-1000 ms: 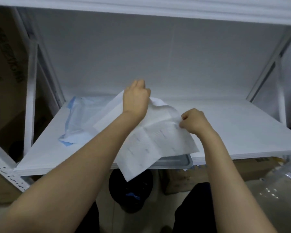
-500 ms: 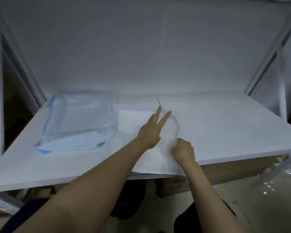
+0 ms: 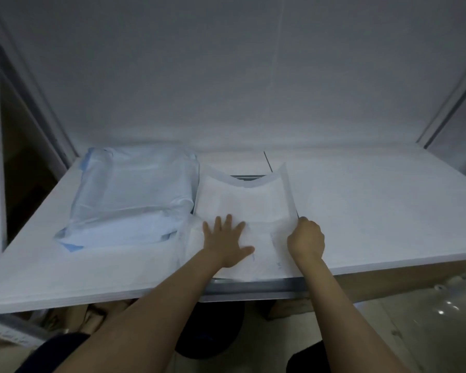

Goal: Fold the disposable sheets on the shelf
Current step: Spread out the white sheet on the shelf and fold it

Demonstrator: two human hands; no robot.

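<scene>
1. A thin white disposable sheet [image 3: 242, 203], papery and creased, lies on the white shelf [image 3: 374, 205] near its front edge; its far edge curls up.
2. At its 9 o'clock sits a crinkly pale-blue pile of sheets [image 3: 129, 197] (count unclear).
3. The left hand [image 3: 228, 242] presses flat on the sheet, fingers spread.
4. The right hand [image 3: 306, 239], at 3 o'clock, pinches the sheet's right edge.
5. Two hands, one white sheet.

A pale wall [image 3: 226, 76] is closing off the back of the white shelf [image 3: 374, 205], grey metal uprights [image 3: 447, 109] are slanting at both sides, and dim light is glinting off the glossy floor [image 3: 428, 332] below.
</scene>
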